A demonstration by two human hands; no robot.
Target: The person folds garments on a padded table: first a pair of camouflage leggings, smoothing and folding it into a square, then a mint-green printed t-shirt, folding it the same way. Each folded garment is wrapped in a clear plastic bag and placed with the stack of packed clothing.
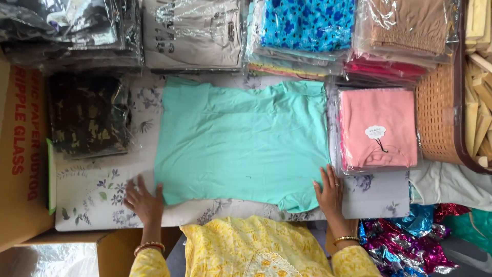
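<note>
Head view: mint-green t-shirt (pixel 241 138) pressed flat on floral sheet (pixel 92 190) by left hand (pixel 144 201) and right hand (pixel 329 192), fingers spread, nothing grasped.

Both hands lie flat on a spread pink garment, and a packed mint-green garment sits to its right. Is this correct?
The colours are swapped. In the head view the left hand and right hand press flat on the spread mint-green garment; the plastic-packed pink garment sits to its right.

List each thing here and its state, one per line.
Mint shirt: spread flat, unfolded.
Left hand: open, flat on the shirt's edge.
Right hand: open, flat on the shirt's edge.
Pink garment: folded, bagged.
Camouflage garment: folded, bagged.
Basket: on its side.
</note>
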